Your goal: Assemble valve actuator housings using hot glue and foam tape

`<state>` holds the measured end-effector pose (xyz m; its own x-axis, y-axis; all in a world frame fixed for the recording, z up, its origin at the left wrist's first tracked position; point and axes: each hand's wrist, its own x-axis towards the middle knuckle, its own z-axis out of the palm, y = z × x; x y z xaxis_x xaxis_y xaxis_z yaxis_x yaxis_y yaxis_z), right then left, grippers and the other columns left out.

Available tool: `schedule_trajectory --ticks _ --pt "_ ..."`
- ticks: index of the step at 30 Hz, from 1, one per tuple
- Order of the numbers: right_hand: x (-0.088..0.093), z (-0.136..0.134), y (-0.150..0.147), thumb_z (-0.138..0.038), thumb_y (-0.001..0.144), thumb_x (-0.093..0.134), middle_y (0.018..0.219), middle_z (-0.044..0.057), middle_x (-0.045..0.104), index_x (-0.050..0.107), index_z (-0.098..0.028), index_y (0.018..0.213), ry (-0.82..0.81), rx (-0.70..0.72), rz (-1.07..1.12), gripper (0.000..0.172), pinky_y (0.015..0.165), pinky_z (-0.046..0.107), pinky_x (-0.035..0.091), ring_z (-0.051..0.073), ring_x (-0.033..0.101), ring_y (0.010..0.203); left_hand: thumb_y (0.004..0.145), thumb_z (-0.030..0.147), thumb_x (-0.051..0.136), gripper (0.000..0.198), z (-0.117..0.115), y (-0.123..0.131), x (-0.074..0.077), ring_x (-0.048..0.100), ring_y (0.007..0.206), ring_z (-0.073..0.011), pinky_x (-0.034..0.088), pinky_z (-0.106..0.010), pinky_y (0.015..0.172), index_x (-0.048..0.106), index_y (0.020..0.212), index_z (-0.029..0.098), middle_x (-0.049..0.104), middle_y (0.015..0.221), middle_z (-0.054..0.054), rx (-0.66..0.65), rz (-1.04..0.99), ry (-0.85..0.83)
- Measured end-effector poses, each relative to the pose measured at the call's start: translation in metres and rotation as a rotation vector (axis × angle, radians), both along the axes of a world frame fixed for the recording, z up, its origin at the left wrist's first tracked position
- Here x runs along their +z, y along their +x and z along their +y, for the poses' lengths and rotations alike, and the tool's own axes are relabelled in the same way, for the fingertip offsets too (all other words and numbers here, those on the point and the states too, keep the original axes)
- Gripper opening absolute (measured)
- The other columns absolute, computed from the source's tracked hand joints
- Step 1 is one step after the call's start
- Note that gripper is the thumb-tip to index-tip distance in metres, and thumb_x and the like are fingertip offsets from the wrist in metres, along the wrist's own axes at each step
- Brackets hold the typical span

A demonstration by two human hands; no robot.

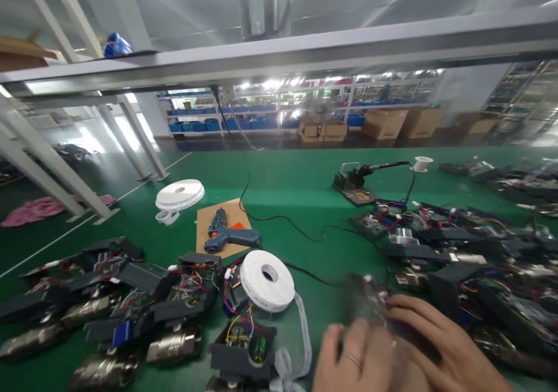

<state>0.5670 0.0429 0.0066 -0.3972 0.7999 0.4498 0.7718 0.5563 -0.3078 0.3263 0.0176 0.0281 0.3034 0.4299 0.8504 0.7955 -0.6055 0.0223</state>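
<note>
Right hand (440, 341)'s got its fingers wrapped on a blurry dark electronics housing (362, 297) over the green bench (279, 197), right of the white tape roll (281, 281). Left hand (364, 360)'s just beside it, too smeared to tell if it's gripping.

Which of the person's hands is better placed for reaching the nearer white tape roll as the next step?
Probably the left hand: it is closer to the nearer white tape roll. The right hand lies farther off, at a blurred dark unit; whether the left grips it too is unclear.
</note>
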Motion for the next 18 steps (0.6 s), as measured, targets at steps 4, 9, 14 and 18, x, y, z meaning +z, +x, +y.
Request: schedule_trajectory --ticks 4,9,14,18 --pt "0.010 -0.008 -0.005 -0.034 0.094 0.054 0.134 0.011 0.063 0.069 -0.029 0.122 -0.045 -0.087 0.070 0.032 0.102 0.049 0.055 0.033 0.063 0.121 0.089 0.053 0.065 0.039 0.041 -0.086 0.079 0.067 0.105 -0.0303 0.056 -0.050 0.089 0.067 0.113 0.022 0.071 0.112 -0.010 0.118 0.444 -0.634" --pt "0.034 -0.012 -0.008 -0.031 0.094 0.055 0.138 0.011 0.060 0.063 -0.028 0.127 0.076 -0.131 0.028 0.034 0.098 0.048 0.056 0.033 0.063 0.122 0.076 0.042 0.076 0.059 0.078 -0.116 0.091 0.067 0.108 -0.0412 0.050 -0.061 0.094 0.065 0.126 0.013 0.074 0.102 -0.021 0.076 0.632 -0.797" --pt "0.076 -0.037 -0.048 -0.028 0.099 0.053 0.126 0.006 0.065 0.066 -0.029 0.118 0.283 -0.193 0.134 0.023 0.098 0.035 0.054 0.024 0.066 0.114 0.077 0.028 0.068 0.060 0.086 -0.117 0.073 0.066 0.113 -0.0391 0.038 -0.069 0.109 0.060 0.133 0.011 0.074 0.108 -0.021 0.006 0.571 -0.807" --pt "0.104 -0.059 -0.111 -0.029 0.102 0.052 0.129 0.003 0.066 0.066 -0.031 0.120 0.218 -0.162 0.295 0.023 0.102 0.027 0.052 0.019 0.065 0.118 0.091 0.031 0.052 0.062 0.068 -0.139 0.076 0.056 0.133 -0.0290 0.023 -0.063 0.124 0.038 0.149 0.014 0.060 0.142 -0.018 -0.014 0.376 -0.714"
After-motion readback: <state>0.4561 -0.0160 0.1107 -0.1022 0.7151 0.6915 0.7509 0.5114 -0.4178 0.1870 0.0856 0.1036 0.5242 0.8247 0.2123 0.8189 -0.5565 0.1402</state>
